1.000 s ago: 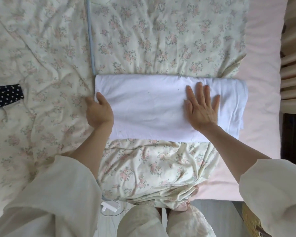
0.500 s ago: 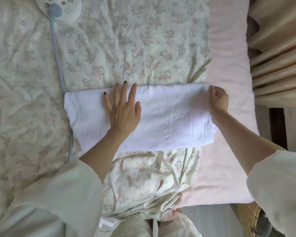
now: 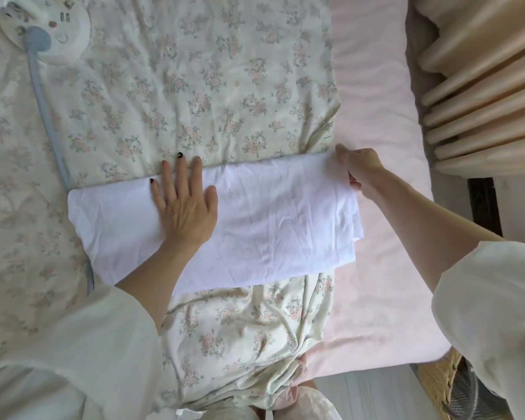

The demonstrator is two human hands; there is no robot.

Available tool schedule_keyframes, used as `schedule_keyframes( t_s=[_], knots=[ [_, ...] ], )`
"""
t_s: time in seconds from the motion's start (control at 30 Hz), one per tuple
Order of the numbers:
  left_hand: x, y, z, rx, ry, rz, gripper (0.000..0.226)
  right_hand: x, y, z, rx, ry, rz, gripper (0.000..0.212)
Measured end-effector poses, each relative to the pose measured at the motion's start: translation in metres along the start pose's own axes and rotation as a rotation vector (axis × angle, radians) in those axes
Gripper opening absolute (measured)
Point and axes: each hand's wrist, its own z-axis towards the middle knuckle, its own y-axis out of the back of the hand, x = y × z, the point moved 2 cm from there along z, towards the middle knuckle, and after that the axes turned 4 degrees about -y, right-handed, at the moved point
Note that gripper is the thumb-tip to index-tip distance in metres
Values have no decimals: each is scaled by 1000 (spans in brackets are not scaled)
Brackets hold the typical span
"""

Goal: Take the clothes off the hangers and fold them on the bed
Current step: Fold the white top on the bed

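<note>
On flowered bedspread [image 3: 194,86]: white garment [image 3: 270,225], folded into long band. Left hand [image 3: 184,204] flat mid-band, fingers straight and spread, likely anchoring fold line. Right hand [image 3: 358,168] pinches far right corner, apparently ready to fold end over.

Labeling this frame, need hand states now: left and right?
Left hand: open, pressed flat on the folded white garment.
Right hand: closed, pinching the garment's far right edge.

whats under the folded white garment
The white garment lies on the floral quilt, its right end over the pink sheet. Whatever lies between its layers is covered.
</note>
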Motion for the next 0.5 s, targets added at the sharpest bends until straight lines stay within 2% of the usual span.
schedule_keyframes(
  t_s=[0.13, 0.27, 0.37, 0.5],
  knots=[
    [-2, -1, 1, 24, 22, 29, 57, 3, 3, 3, 50, -16, -18, 35],
    [-4, -2, 2, 67, 66, 62, 58, 5, 3, 9, -92, 74, 113, 23],
    [-1, -4, 3, 130, 112, 66, 60, 0, 12, 13, -178, 44, 244, 25],
    [1, -6, 3, 152, 107, 84, 61, -6, 15, 17, -187, 9, 297, 27]
  ],
)
